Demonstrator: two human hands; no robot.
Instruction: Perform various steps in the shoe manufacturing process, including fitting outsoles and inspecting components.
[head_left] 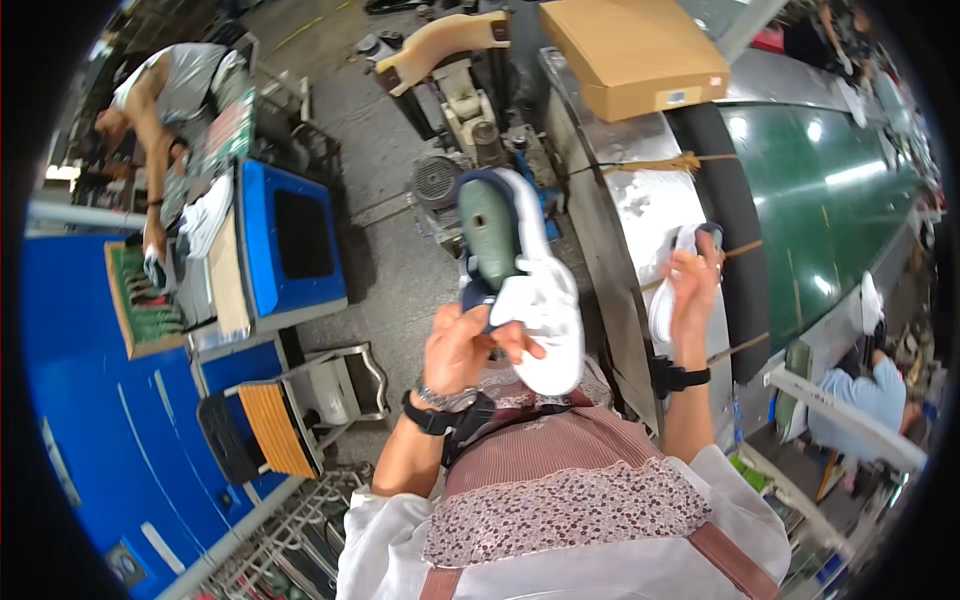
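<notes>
In front of me, my left hand point(462, 348) is closed on a white sneaker point(552, 330) with a dark collar, gripping it near its ankle opening. A green shoe last point(489, 232) with a hole in it fills that opening. The sneaker's toe points toward my body. At my right, my right hand point(690, 285) has its fingers curled round a second white shoe point(660, 312) above the metal ledge. Part of this shoe is hidden behind the hand, and the fingers are slightly blurred.
Right of me runs a green conveyor belt point(825, 215) beside a metal ledge point(640, 205) bearing a cardboard box point(640, 55). A machine with a motor point(437, 180) stands ahead. At left are a blue machine point(290, 235), a slatted seat point(273, 428) and a working person point(165, 100).
</notes>
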